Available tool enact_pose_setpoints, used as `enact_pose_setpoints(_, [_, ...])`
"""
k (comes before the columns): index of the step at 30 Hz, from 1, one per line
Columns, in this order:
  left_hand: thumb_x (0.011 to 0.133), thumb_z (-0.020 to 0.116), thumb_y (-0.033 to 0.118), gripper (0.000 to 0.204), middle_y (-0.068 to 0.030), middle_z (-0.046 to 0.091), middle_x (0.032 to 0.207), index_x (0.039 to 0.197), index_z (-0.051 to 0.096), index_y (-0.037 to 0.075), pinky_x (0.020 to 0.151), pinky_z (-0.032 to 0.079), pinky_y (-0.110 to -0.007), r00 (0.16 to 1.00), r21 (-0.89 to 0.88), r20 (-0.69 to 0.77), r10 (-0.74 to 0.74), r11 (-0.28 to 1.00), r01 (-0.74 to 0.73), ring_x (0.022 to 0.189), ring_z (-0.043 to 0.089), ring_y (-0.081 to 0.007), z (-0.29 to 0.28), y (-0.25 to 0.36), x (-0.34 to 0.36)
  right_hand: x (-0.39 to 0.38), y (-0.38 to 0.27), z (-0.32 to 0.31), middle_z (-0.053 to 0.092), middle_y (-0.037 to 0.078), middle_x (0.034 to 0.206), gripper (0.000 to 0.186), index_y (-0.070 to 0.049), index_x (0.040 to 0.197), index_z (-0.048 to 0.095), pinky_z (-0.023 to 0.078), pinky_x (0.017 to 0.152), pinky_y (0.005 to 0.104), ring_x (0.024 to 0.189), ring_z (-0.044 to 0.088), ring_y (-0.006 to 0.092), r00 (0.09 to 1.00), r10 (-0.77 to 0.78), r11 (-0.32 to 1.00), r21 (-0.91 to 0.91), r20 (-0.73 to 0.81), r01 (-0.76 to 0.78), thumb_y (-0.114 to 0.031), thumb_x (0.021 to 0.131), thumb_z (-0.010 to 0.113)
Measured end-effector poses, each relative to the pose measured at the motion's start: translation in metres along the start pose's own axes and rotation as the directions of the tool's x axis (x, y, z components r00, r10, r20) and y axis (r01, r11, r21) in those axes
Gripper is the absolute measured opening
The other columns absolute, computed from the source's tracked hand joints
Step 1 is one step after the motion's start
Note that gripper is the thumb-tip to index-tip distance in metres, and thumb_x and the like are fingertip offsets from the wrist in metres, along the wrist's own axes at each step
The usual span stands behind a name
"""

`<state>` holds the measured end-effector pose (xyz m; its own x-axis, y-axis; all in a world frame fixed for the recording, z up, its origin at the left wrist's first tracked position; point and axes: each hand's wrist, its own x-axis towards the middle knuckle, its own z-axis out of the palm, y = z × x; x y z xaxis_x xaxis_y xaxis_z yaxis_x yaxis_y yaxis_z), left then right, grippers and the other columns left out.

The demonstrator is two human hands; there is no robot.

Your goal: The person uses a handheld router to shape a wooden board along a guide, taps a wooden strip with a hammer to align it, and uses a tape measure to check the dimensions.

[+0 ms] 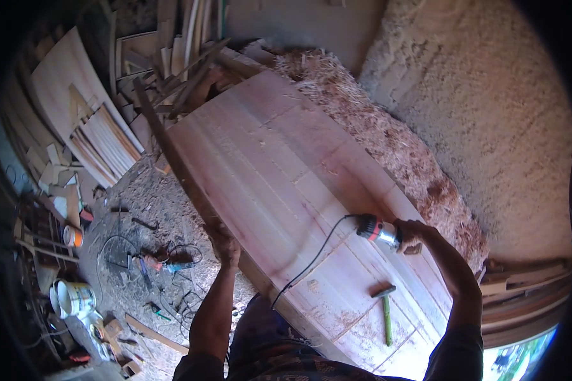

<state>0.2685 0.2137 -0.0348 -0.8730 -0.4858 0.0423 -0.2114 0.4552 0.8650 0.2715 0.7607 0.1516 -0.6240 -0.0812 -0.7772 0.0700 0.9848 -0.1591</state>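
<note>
A large, pale plank panel [260, 178] lies diagonally in front of me. My left hand [225, 244] is closed on a long dark wooden strip [178, 168] at the panel's left edge. My right hand [410, 235] grips a silver power tool with a black and red end [375, 228], held over the right part of the panel; its black cord runs across the panel to the left edge. Below the tool, a hammer with a green handle [386, 320] lies on the boards.
Curved boards and offcuts [76, 76] lean at upper left. Wood shavings [362, 120] line the panel's far side beside a rough wall [476, 127]. Tools with cables [171, 267] and white buckets [76, 297] sit on the littered floor at left. Stacked timber [521, 292] lies at right.
</note>
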Motion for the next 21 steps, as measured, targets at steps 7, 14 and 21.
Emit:
enact_pose_setpoints(7, [0.101,0.040,0.051,0.082,-0.0365,0.021,0.153,0.152,0.011,-0.006,0.116,0.026,-0.050,0.989,0.000,-0.063,-0.131,0.991,0.132,0.140,0.028,-0.0503,0.003,0.023,-0.011,-0.006,-0.007,0.032,0.072,0.013,0.098,0.073,-0.006,0.107,0.064,0.052,0.087,0.0380,0.094,0.068,0.0287,0.999,-0.024,0.996,0.091,0.035,0.020,-0.029,0.046,0.094])
enact_pose_setpoints(14, [0.092,0.059,0.013,0.059,-0.0160,0.042,0.149,0.146,0.039,0.004,0.110,0.030,-0.055,0.868,0.230,0.104,0.485,0.838,-0.495,0.134,0.040,-0.0411,-0.006,0.043,-0.003,-0.044,-0.089,0.062,0.069,0.017,0.102,0.072,-0.007,0.113,0.057,0.053,0.086,0.0415,0.097,0.067,0.0345,0.994,0.005,1.000,0.015,-0.107,-0.004,-0.033,0.054,0.088])
enact_pose_setpoints(21, [0.097,0.061,0.009,0.033,-0.0081,0.069,0.120,0.130,0.063,0.008,0.085,0.054,-0.029,0.529,-0.575,0.735,0.425,0.804,0.151,0.101,0.066,-0.0148,-0.019,0.131,-0.009,-0.037,-0.187,0.057,0.067,0.015,0.099,0.063,-0.008,0.110,0.054,0.056,0.077,0.0461,0.087,0.069,0.0351,0.790,-0.247,0.900,0.168,-0.561,0.401,-0.024,0.057,0.085])
